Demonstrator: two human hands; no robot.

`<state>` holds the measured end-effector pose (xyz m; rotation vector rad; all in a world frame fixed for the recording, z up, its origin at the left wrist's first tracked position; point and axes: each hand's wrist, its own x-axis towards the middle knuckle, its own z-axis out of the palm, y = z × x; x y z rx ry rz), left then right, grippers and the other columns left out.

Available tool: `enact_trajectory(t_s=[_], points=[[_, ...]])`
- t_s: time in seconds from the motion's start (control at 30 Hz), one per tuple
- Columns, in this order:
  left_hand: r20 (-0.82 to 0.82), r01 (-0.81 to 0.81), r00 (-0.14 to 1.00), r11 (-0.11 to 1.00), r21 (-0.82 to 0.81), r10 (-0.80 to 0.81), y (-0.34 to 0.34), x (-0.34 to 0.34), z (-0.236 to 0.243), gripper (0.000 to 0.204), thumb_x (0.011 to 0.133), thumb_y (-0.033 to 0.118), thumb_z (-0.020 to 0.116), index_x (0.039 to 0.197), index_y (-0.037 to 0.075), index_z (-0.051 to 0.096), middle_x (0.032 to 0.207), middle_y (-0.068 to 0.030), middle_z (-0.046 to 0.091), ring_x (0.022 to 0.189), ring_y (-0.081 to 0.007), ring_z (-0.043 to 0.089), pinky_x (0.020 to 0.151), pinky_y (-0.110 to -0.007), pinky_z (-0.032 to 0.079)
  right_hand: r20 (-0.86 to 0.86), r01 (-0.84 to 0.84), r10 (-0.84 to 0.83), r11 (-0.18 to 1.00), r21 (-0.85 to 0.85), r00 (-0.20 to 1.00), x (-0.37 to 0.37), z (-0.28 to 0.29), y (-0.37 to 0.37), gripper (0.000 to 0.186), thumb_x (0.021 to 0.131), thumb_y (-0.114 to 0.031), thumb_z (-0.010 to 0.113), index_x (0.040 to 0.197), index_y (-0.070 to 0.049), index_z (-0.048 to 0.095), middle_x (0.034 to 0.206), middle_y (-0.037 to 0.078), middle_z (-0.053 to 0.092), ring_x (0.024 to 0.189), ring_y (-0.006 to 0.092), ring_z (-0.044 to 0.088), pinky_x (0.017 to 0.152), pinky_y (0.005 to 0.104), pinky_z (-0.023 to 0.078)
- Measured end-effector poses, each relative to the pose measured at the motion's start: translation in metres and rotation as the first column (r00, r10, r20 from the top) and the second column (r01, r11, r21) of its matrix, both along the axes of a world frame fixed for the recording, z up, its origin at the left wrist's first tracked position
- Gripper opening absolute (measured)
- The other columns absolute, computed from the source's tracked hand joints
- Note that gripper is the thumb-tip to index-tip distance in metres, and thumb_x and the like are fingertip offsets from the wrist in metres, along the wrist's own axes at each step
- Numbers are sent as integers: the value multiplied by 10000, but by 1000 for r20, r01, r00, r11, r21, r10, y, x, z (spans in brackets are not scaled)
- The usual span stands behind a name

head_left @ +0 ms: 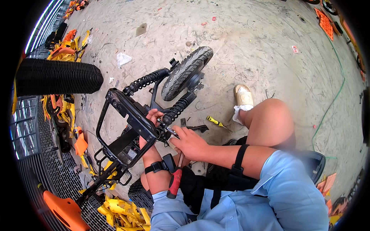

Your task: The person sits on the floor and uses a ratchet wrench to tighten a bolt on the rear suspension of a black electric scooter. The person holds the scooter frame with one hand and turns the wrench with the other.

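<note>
A black two-wheeler frame lies tilted in front of me, with a rear wheel and two coil-spring shock absorbers. Behind the frame tube, my left hand curls its fingers beside the end of the nearer shock absorber; what they grip is hidden. My right hand closes around a shiny metal hand tool at that same joint; the tool's exact kind cannot be made out. Below this hand, a red-and-black-handled screwdriver slants over my left forearm, its shaft passing under the right hand.
On the concrete floor lies a yellow-and-black screwdriver by my shoe. A stack of black ribbed parts stands at the left. Yellow plastic panels and an orange panel are close at lower left. A green hose runs along the right.
</note>
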<state>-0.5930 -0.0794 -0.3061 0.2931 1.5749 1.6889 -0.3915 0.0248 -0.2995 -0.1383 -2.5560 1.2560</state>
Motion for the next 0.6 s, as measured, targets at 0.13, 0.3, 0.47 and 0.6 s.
enact_trajectory(t_s=[0.13,0.3,0.47,0.6], points=[[-46,53,998,998,31,-51,-8,-7,-11,339,920,187,688,1207,23,611,991,-101,660,1040,-246,620,927,-347,498,-6,-5,5,1000,-1,1000,0,0,-1,330,728,-137,690,1037,-65,600,1246,187,458,1048,353,524,875,432,465],[17,85,996,990,112,-87,-3,-5,-7,338,945,244,654,1206,34,609,1000,-102,663,1078,-246,616,926,-344,500,12,-11,11,1000,3,1000,0,0,0,329,731,-139,687,1038,-62,600,1244,193,457,1048,354,522,877,432,463],[-19,30,999,999,35,-29,-6,-4,-5,386,939,291,657,1219,35,586,1002,-119,665,1100,-261,611,936,-337,497,2,-4,4,1000,2,1000,0,1,0,333,733,-140,683,1048,-64,604,1235,193,459,1040,353,523,871,432,463],[-74,88,994,994,65,-83,-9,-7,-14,397,924,305,676,1200,35,585,1010,-123,675,1120,-275,608,956,-345,493,-5,-6,6,1000,0,1000,0,2,-1,332,736,-139,680,1051,-67,607,1226,190,460,1030,352,524,866,432,464]])
